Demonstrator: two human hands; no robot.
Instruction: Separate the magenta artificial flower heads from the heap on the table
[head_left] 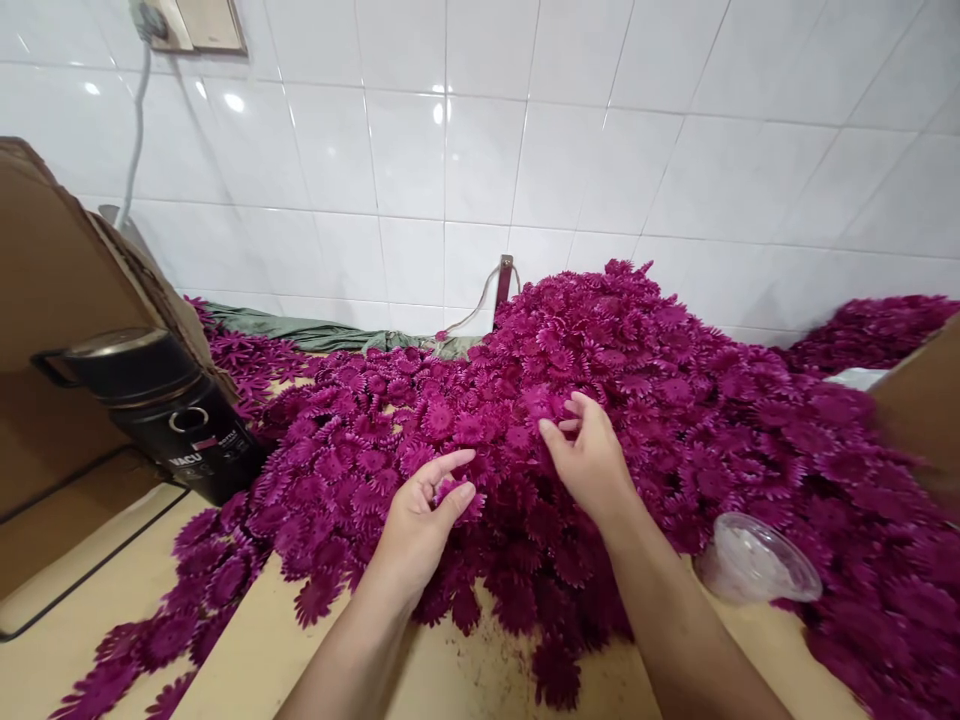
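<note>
A big heap of magenta flower heads (615, 350), probably artificial, with fringed petals, spreads in front of me. My left hand (424, 515) is over the front of the heap, its thumb and fingers curled around a small magenta flower head (471, 508) that shows beside the thumb. To its right and slightly farther off, my right hand (592, 455) has its fingers bent, with the thumb and forefinger at a lighter magenta flower head (549, 403). The exact contact of its fingertips is partly hidden. Both forearms reach in from the bottom edge.
A black vacuum bottle (176, 410) leans at left by a cardboard box (60, 330). A clear plastic cup (757, 560) lies tilted at right. Another cardboard piece (926, 410) stands at the right edge. White tiles (480, 150) and a plugged cable (139, 120) are behind.
</note>
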